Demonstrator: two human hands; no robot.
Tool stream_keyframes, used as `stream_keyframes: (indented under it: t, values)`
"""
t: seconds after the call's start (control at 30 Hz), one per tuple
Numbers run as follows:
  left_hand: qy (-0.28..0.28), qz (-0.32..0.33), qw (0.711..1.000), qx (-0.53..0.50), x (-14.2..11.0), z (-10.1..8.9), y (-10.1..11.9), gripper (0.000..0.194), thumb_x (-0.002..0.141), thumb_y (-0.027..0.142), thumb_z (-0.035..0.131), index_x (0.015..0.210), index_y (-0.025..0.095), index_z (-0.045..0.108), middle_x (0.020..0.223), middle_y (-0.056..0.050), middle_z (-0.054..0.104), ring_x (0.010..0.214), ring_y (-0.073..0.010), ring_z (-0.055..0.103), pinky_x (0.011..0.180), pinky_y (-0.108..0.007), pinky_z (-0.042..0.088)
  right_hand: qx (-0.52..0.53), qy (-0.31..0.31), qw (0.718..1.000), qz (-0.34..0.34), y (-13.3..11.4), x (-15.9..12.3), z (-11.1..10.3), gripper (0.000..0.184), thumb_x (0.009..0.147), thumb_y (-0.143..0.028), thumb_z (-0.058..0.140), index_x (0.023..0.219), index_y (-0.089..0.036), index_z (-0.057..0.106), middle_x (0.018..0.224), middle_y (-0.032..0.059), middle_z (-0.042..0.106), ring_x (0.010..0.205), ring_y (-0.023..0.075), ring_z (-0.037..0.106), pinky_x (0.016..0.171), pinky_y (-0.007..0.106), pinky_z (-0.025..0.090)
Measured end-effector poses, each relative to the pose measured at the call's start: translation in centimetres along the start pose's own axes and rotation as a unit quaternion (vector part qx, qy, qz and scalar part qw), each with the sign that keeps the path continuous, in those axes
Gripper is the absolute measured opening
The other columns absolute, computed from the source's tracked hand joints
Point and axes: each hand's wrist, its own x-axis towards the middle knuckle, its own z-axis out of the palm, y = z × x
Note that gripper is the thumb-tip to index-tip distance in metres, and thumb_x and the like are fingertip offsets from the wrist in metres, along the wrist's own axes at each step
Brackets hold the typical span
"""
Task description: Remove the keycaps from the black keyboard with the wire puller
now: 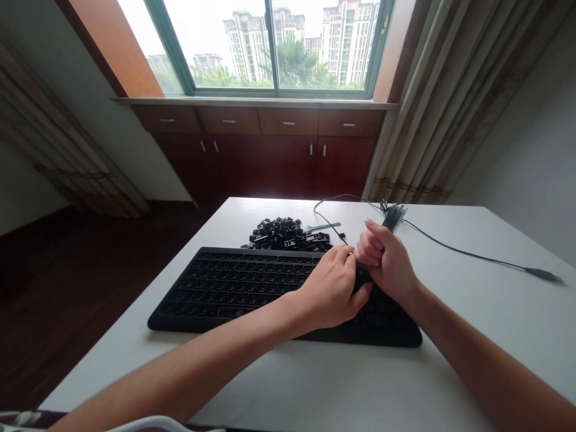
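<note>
A black keyboard (pixel 252 281) lies on the white table, most of its left side showing bare sockets without keycaps. My left hand (pixel 333 285) rests over its right part, thumb and fingers curled around something small and dark that I cannot make out. Just beside it, my right hand (pixel 391 264) is closed in a fist around a dark brush-like tool (pixel 395 217), whose pale, frayed-looking end sticks up above the fist. The tool's lower end is hidden by my hands. Behind the keyboard sits a heap of black keycaps (pixel 283 233).
A blue tool (pixel 323 227) lies beside the heap. A black cable (pixel 463 248) runs across the white table (pixel 490 318) to a plug (pixel 542 274) at the right. Beyond the table stand a red-brown cabinet (pixel 279 162) and a window; curtains hang at both sides.
</note>
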Motion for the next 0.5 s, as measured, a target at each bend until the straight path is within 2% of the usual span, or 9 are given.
stream_keyframes:
  t: [0.07, 0.17, 0.23, 0.33, 0.5]
  values:
    - [0.005, -0.004, 1.000, 0.005, 0.9, 0.7, 0.0, 0.040, 0.096, 0.033, 0.055, 0.128, 0.008, 0.057, 0.128, -0.019, 0.060, 0.128, -0.0319, 0.053, 0.117, -0.047, 0.042, -0.012, 0.013, 0.999, -0.030, 0.3, -0.2, 0.3, 0.055, 0.088, -0.033, 0.071, 0.050, -0.022, 0.034, 0.045, -0.0088, 0.024, 0.044, 0.0081, 0.018, 0.044, 0.027, 0.023]
    - [0.014, -0.022, 1.000, 0.012, 1.6, 1.5, 0.1, 0.034, 0.095, 0.030, 0.055, 0.122, 0.009, 0.061, 0.124, -0.017, 0.064, 0.123, -0.0315, 0.057, 0.116, -0.048, 0.043, -0.071, 0.030, 0.995, -0.065, 0.8, -0.5, 0.6, 0.054, 0.089, -0.036, 0.071, 0.051, -0.022, 0.036, 0.046, -0.0080, 0.029, 0.045, 0.0079, 0.023, 0.045, 0.027, 0.024]
    - [0.020, -0.023, 0.999, 0.028, 1.6, 2.0, 0.3, 0.041, 0.096, 0.029, 0.051, 0.130, 0.007, 0.057, 0.133, -0.020, 0.061, 0.129, -0.0330, 0.054, 0.120, -0.050, 0.037, -0.110, 0.066, 0.988, -0.084, 1.2, -0.7, 0.8, 0.053, 0.089, -0.040, 0.072, 0.053, -0.022, 0.037, 0.047, -0.0078, 0.032, 0.045, 0.0080, 0.026, 0.045, 0.027, 0.026]
    - [0.013, -0.003, 0.998, 0.053, 1.2, 2.5, 0.6, 0.057, 0.096, 0.025, 0.046, 0.147, 0.002, 0.041, 0.149, -0.024, 0.049, 0.142, -0.0351, 0.044, 0.126, -0.052, 0.027, -0.136, 0.117, 0.978, -0.108, 1.7, -1.0, 1.2, 0.051, 0.088, -0.042, 0.072, 0.055, -0.023, 0.038, 0.047, -0.0077, 0.033, 0.045, 0.0085, 0.029, 0.045, 0.027, 0.029]
    - [-0.021, 0.025, 0.996, 0.079, 0.8, 2.7, 0.6, 0.059, 0.095, 0.024, 0.044, 0.148, -0.001, 0.038, 0.153, -0.027, 0.044, 0.147, -0.0377, 0.037, 0.127, -0.053, 0.024, -0.100, 0.131, 0.976, -0.142, 1.8, -1.3, 1.4, 0.052, 0.089, -0.038, 0.071, 0.051, -0.022, 0.039, 0.044, -0.0069, 0.036, 0.043, 0.0088, 0.032, 0.046, 0.027, 0.034]
